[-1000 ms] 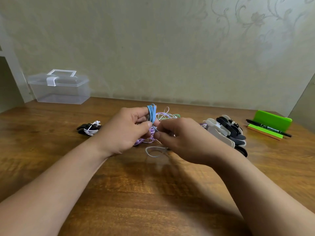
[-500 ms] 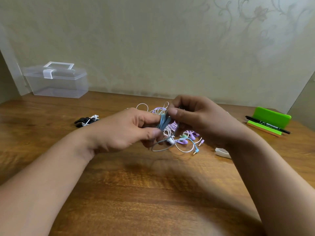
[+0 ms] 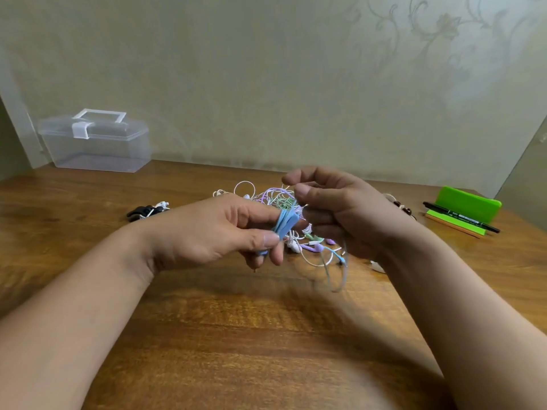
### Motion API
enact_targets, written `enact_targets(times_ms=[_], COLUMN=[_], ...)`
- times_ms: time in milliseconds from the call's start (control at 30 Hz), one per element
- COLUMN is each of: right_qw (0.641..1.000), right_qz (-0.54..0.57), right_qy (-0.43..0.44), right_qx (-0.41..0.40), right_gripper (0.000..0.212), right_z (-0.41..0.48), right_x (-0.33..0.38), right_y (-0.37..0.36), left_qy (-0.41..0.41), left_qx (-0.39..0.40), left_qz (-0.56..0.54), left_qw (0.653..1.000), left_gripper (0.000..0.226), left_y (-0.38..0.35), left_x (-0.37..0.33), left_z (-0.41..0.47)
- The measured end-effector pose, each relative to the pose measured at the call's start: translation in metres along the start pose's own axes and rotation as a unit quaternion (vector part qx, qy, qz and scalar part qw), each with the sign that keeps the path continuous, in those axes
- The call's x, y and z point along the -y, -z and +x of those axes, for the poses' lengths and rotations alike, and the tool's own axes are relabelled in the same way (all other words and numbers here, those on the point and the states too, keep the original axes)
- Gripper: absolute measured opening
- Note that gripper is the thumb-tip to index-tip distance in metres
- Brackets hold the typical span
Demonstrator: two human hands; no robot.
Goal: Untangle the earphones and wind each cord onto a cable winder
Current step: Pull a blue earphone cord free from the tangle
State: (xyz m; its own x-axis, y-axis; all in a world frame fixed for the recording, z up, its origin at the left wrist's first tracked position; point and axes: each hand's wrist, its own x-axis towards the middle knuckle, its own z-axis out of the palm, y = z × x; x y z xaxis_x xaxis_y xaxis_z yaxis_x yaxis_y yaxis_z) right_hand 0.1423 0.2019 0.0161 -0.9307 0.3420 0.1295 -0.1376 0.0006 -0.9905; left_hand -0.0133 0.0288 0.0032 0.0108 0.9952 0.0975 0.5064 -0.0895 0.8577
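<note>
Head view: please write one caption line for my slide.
Left hand grips a blue cord bundle; right hand holds a loose loop over the tangle.

single head-worn view, facing forward and down, close over a wooden table (image 3: 266,335) toward the wall.

Both forearms forward, left hand (image 3: 213,232) with fingers (image 3: 260,213) curled in a pinch, right hand (image 3: 340,214) higher, thumb and forefinger pinched
</note>
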Motion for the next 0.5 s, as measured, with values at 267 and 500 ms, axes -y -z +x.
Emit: enact_targets(times_ms=[267,500], right_qw=[0.995,0.922], right_qz=[-0.088,-0.375], right_qy=[0.035,0.095], right_qx=[-0.018,-0.035], right_gripper=[0.029,0.022], right_z=[0.007,0.004], right_x=[-0.023,-0.031], right_y=[0.001,-0.022], left_qy=[-0.095,-0.059], left_qx=[-0.049,-0.234], left_qz=[-0.334,-0.296], left_qw=[0.936,0.924], left_gripper=[0.041,0.038], left_y=[-0.001,-0.008], left_x=[-0.001,0.001], left_z=[-0.001,0.016])
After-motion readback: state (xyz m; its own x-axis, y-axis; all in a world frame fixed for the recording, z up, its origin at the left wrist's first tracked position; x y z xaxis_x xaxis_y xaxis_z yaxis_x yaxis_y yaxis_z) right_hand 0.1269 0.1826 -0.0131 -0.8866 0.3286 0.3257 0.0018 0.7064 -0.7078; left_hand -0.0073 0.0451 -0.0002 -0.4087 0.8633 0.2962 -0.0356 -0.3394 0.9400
